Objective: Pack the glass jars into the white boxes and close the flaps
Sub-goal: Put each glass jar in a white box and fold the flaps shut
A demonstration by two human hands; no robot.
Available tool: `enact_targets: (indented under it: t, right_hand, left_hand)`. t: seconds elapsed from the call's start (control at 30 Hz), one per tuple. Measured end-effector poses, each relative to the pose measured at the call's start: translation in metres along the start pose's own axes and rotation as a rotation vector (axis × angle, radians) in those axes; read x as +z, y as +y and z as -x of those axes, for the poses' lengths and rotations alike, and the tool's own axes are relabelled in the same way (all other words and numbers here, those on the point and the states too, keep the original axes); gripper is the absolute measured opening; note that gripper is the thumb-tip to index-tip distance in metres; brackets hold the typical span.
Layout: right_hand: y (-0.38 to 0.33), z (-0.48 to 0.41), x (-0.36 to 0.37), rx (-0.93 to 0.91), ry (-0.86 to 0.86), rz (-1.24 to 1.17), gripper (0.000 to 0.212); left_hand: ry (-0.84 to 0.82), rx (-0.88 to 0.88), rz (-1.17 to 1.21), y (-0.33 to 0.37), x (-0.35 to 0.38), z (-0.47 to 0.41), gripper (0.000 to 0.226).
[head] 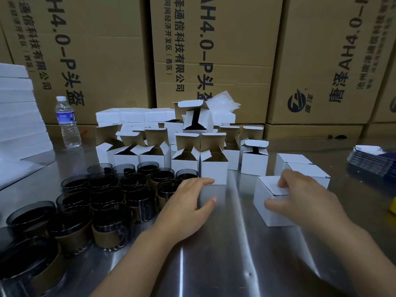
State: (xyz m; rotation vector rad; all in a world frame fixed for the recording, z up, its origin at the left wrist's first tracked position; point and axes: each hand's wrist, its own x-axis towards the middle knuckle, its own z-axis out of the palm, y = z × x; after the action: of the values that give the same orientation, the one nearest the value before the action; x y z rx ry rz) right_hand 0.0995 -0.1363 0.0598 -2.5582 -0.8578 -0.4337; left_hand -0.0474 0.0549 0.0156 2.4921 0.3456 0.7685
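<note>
Jars (107, 200): dark tinted glass, open-topped, each with a brown band round its lower half.
Jar position: clustered on the table (235, 243) at left, just beside your left hand (188, 204).
Jar count: at least fifteen; overlap stops an exact count.
Held box (270, 211): white, flaps closed, standing on the table at right.
Closed boxes: three at right, counting the held box; the other two (300, 166) sit just behind it.
Open boxes (184, 161): flaps up, brown inside; five in the front row, more behind, uncounted.
Left hand: lying on the table, fingers relaxed, holding nothing; index tip at the foot of the nearest open box (214, 171).
Right hand (304, 196): curled over the held box, fingertips on its lid, thumb on its front face.
Bottle (67, 121): one, far left.
</note>
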Motion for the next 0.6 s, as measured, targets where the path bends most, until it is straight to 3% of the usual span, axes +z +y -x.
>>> enact_targets:
  t: [0.23,0.6]
  right_hand:
    - [0.021,0.007,-0.022,0.230,0.006,0.163,0.036]
    - [0.033,-0.035,-0.012,0.270,-0.048,0.244,0.038]
  left_hand:
    - [-0.005,0.022,-0.034,-0.003,0.002,0.000,0.043]
    - [-0.009,0.035,-0.050,-0.005,0.004,0.000,0.042]
